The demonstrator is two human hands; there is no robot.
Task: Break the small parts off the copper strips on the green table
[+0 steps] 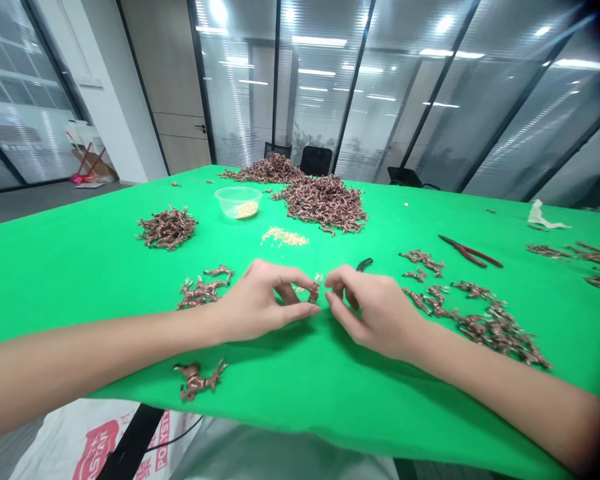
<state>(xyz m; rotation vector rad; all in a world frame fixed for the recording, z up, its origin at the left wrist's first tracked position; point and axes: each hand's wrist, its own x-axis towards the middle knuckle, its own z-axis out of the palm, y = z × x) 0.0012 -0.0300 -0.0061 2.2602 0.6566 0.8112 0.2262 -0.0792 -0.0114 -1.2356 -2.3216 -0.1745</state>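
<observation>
In the middle of the table, my left hand (265,300) pinches a small brown animal figurine (314,291) with pale tips between thumb and index finger. Just to its right is my right hand (375,303), with thumb and index fingertips close together; whatever they hold, if anything, is too small to make out. A single striped brown figurine with horn-like tips (199,381) lies near the front edge, below my left forearm. Behind the hands are loose pale small pieces (285,237), with a few more partly hidden by my left fingers.
A clear plastic bowl (230,202) holds more pale pieces. Figurines form a large heap (325,203), a smaller pile (167,229), a left group (200,292) and a right group (500,327). Red-handled pliers (473,253), a black-handled tool (365,265) and white tissue (543,217) lie on the green-covered table (80,267).
</observation>
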